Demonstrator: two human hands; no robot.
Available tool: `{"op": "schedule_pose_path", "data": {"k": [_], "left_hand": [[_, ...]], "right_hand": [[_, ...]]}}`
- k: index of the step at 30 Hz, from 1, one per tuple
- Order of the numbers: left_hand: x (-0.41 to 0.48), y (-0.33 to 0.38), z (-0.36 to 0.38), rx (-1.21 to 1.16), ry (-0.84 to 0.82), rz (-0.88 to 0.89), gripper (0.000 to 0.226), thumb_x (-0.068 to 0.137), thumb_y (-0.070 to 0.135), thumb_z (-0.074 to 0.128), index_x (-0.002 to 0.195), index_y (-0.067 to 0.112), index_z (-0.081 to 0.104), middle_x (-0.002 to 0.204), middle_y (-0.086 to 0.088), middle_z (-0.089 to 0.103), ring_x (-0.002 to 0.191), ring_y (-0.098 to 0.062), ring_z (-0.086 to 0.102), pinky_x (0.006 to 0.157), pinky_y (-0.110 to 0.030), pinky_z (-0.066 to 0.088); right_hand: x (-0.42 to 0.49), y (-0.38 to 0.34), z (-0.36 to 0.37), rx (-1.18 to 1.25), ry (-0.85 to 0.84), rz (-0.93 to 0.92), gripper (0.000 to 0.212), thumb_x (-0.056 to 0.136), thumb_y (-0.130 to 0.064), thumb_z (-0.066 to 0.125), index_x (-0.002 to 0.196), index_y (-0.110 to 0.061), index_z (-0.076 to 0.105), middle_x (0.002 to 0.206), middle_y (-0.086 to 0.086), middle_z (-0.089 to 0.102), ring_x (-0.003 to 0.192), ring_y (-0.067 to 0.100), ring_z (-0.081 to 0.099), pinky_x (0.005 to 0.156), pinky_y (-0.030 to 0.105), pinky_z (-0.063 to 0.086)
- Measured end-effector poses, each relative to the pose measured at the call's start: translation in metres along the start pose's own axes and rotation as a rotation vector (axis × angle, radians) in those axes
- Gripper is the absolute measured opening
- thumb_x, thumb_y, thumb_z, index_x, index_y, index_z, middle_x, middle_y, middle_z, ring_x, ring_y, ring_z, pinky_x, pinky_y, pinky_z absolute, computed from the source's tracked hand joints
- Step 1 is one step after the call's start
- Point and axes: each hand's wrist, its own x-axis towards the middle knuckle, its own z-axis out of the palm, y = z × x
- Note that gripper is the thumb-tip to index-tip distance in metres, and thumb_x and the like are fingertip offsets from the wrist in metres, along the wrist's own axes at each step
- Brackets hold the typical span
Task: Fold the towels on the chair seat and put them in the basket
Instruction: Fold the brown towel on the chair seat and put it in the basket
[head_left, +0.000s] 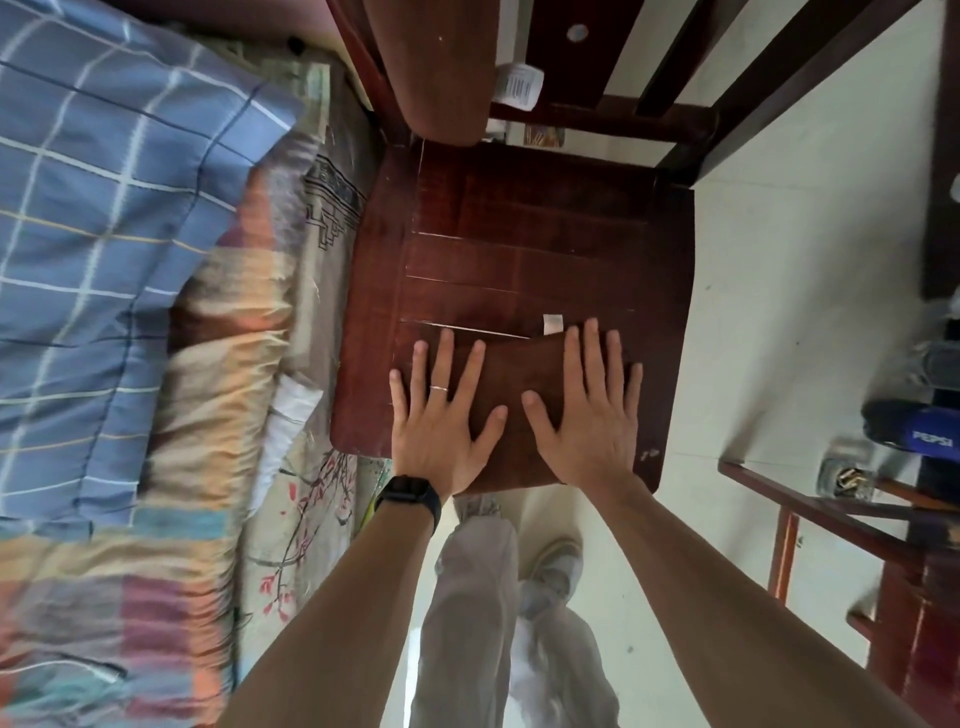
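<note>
A folded brown towel (519, 374) lies at the front edge of the dark wooden chair seat (519, 244), with a small white label (552, 323) at its far edge. My left hand (441, 415) lies flat on the towel's left half, fingers spread and straight. My right hand (592, 410) lies flat on its right half in the same way. Another brown towel (431, 67) hangs over the chair's back at the top. No basket is in view.
A bed with a blue checked cover (104, 234) and a striped blanket (218, 374) runs along the left of the chair. A low wooden rack (810, 499) with a Pepsi bottle (919, 431) stands on the right. My legs and shoe are below on the white floor.
</note>
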Motion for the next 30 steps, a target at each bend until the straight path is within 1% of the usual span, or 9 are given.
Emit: {"op": "schedule_pose_path", "data": {"k": [4,6,8,13,18,21,23,27,30], "left_hand": [[-0.004,0.006,-0.008,-0.034,-0.003,-0.071,0.078,0.095,0.065,0.033,0.158,0.029,0.005,0.166,-0.012,-0.007,0.153,-0.031,0.002,0.12,-0.056,0.0],[-0.008,0.017,-0.021,-0.171,0.042,-0.257,0.078,0.094,0.064,0.038,0.158,0.032,0.008,0.165,-0.013,-0.001,0.151,-0.031,0.011,0.119,-0.052,0.001],[-0.011,0.03,-0.039,-0.359,0.119,-0.506,0.072,0.091,0.055,0.053,0.152,0.031,0.025,0.159,-0.011,0.021,0.14,-0.031,0.029,0.116,-0.049,0.018],[-0.004,0.038,-0.06,-0.846,-0.068,-0.965,0.051,0.08,0.027,0.066,0.126,0.014,0.047,0.124,-0.014,0.054,0.116,-0.037,0.052,0.099,-0.045,0.043],[0.012,0.02,-0.059,-0.903,-0.237,-0.956,0.041,0.081,0.019,0.072,0.119,0.008,0.065,0.12,-0.012,0.067,0.113,-0.032,0.061,0.092,-0.032,0.049],[0.017,0.008,-0.063,-1.031,-0.323,-0.934,0.02,0.077,0.013,0.075,0.096,0.008,0.069,0.114,-0.011,0.071,0.106,-0.03,0.065,0.092,-0.037,0.052],[0.012,0.003,-0.067,-1.175,-0.333,-0.912,0.028,0.075,0.011,0.075,0.102,0.01,0.067,0.112,-0.01,0.071,0.103,-0.028,0.066,0.077,-0.034,0.05],[0.002,0.011,-0.091,-1.299,-0.369,-0.799,0.03,0.077,0.006,0.076,0.103,0.012,0.062,0.108,-0.009,0.071,0.09,-0.023,0.068,0.064,-0.025,0.049],[-0.001,0.03,-0.125,-1.304,-0.453,-0.653,0.033,0.079,0.005,0.075,0.11,0.013,0.066,0.111,-0.009,0.074,0.092,-0.025,0.072,0.068,-0.024,0.054]], "right_hand": [[-0.005,-0.004,-0.006,0.115,0.04,0.195,0.081,0.098,-0.065,0.029,0.161,-0.018,0.009,0.168,0.01,0.011,0.155,0.029,0.01,0.123,0.056,0.008],[-0.007,-0.002,-0.019,0.24,0.115,0.352,0.08,0.097,-0.061,0.034,0.159,-0.013,0.018,0.162,0.013,0.027,0.149,0.032,0.026,0.12,0.057,0.023],[-0.008,0.003,-0.036,0.348,0.145,0.424,0.076,0.093,-0.055,0.051,0.153,-0.012,0.031,0.15,0.014,0.043,0.136,0.035,0.04,0.11,0.054,0.037],[0.002,0.009,-0.057,0.656,-0.185,0.571,0.069,0.08,-0.042,0.078,0.136,-0.016,0.046,0.129,0.006,0.059,0.119,0.029,0.058,0.1,0.04,0.047],[0.022,0.015,-0.062,0.747,-0.343,0.654,0.057,0.079,-0.028,0.08,0.128,-0.012,0.055,0.112,0.002,0.062,0.111,0.028,0.061,0.089,0.032,0.047],[0.023,0.026,-0.059,0.863,-0.414,0.636,0.025,0.076,-0.029,0.08,0.098,-0.018,0.073,0.101,-0.001,0.073,0.099,0.024,0.068,0.092,0.04,0.055],[0.014,0.032,-0.061,1.027,-0.419,0.649,0.015,0.077,-0.027,0.08,0.089,-0.02,0.074,0.097,0.0,0.075,0.097,0.024,0.07,0.091,0.04,0.056],[-0.016,0.043,-0.082,1.243,-0.37,0.656,0.022,0.079,-0.023,0.08,0.1,-0.021,0.072,0.098,0.002,0.077,0.098,0.024,0.073,0.089,0.042,0.059],[-0.047,0.052,-0.121,1.359,-0.25,0.677,0.026,0.084,-0.018,0.08,0.107,-0.017,0.07,0.095,0.007,0.077,0.091,0.026,0.073,0.077,0.038,0.057]]}}
